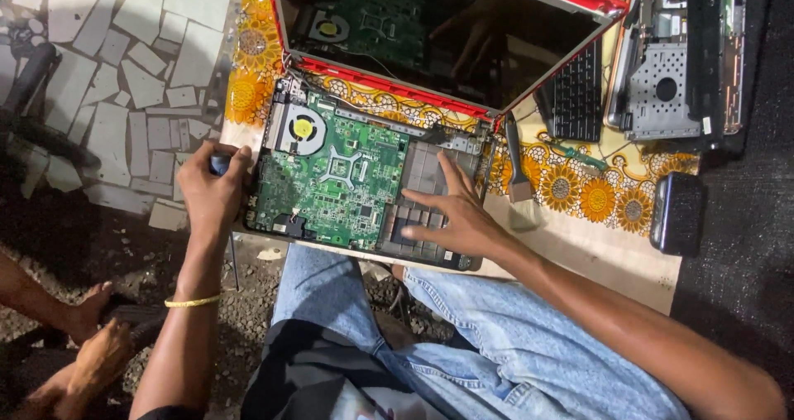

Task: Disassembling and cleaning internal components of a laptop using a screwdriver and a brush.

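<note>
An opened laptop base [430, 159] with a green motherboard [335, 176] and a round fan [302, 129] lies at the table's near edge. Its red-framed screen [447, 31] stands open behind it. My left hand [211, 190] is closed around a blue-handled screwdriver [220, 163] at the base's left edge. My right hand [455, 213] rests flat, fingers spread, on the grey right part of the base, holding nothing.
A small brush [517, 168] lies right of the laptop on the sunflower-patterned cloth [595, 196]. A black keyboard [579, 89], a second dismantled laptop shell [674, 64] and a black phone [678, 213] sit at the right. Another person's feet [91, 337] are at lower left.
</note>
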